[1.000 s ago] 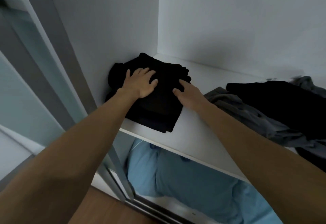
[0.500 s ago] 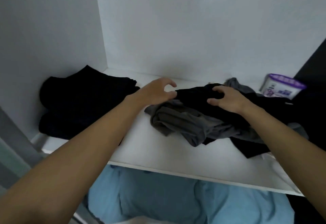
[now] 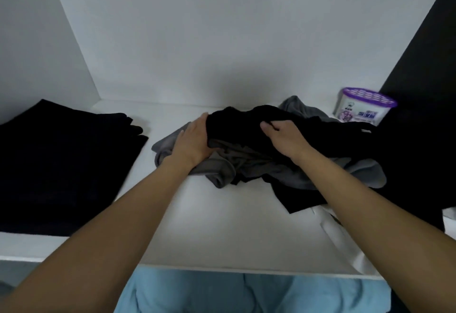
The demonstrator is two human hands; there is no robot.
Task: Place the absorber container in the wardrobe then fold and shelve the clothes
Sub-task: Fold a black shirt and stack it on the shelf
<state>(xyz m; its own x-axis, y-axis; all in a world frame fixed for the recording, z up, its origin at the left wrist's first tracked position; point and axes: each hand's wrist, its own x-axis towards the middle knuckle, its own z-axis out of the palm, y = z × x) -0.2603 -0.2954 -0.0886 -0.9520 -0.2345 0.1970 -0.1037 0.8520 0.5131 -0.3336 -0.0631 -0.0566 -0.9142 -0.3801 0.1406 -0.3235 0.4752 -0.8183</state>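
Spotted just one bit of print – on the label (image 3: 359,116) of the absorber container (image 3: 366,98), sitting at the back right of the shelf (image 3: 222,226). Looks like blocky white characters on a blue band, but too blurred to read. Can just make out a small dark logo up top left of the label – no telling whose. Can't read a single word, brand or number off it.

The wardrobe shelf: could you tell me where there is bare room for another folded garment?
A bare strip of shelf runs between the folded black stack on the left and the crumpled pile, back wall to front edge. The shelf in front of the pile is bare too. The right is crowded: pile, absorber container behind.
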